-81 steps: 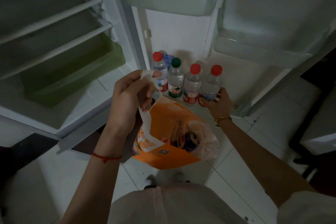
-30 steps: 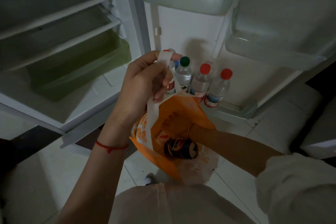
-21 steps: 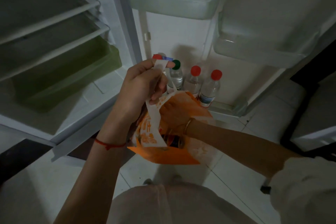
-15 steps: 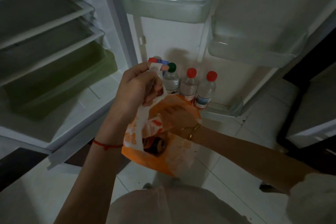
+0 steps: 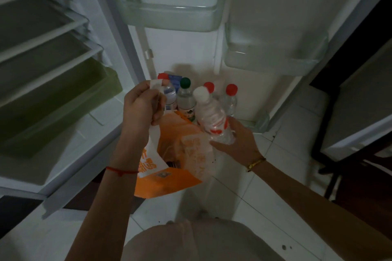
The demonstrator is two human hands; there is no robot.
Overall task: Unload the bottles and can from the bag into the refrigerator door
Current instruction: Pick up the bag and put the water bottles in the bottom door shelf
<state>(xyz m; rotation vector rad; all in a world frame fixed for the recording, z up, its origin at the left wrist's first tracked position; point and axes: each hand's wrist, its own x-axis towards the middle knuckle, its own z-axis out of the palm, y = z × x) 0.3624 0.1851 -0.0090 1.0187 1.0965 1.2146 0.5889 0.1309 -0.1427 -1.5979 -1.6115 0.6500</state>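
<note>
Four bottles (image 5: 209, 99) stand in the door shelf (image 5: 259, 124) just beyond my right hand (image 5: 235, 144), which has come up out of the bag (image 5: 169, 167) clamped on a white-capped bottle (image 5: 212, 116). My left hand (image 5: 143, 106) still pinches the bag's handle; the can remains inside, I judge.

The lowest door shelf (image 5: 257, 124) of the open refrigerator carried four upright bottles in a row: a red-capped one (image 5: 169, 95) at the left, a green-capped one (image 5: 186, 99) beside it, then two more red-capped bottles (image 5: 230, 99). A blue item (image 5: 175, 79) stood behind the leftmost. The door shelves (image 5: 169, 17) above looked bare.
</note>
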